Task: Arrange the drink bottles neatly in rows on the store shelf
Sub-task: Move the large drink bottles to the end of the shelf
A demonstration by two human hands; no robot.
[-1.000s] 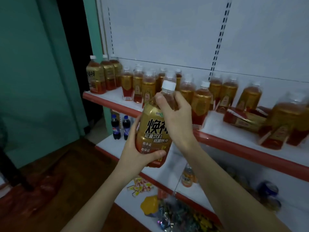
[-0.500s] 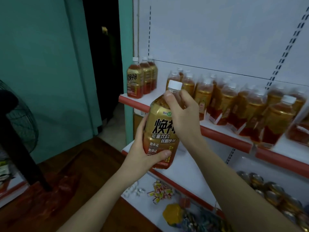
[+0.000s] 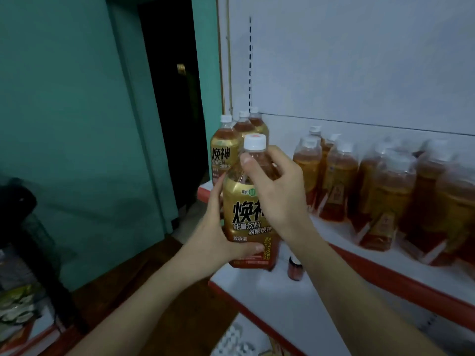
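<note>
I hold bottle (image 3: pixel 250 214) upright, off shelf (image 3: pixel 359 255), near its left end. Left grip (image 3: pixel 218 235) wraps lower label for support; right grip (image 3: pixel 277 191) curls round neck to steer. Label faces out. Target, I judge: beside row of three (image 3: pixel 226 150) at left edge.

Premises: a small retail shop. White metal gondola shelving with red edge strips (image 3: pixel 401 278) and a slotted white back panel (image 3: pixel 359 60) carries many identical gold-labelled amber drink bottles (image 3: pixel 339 181) (stock, plainly), beside a teal painted wall (image 3: pixel 64 111).
</note>
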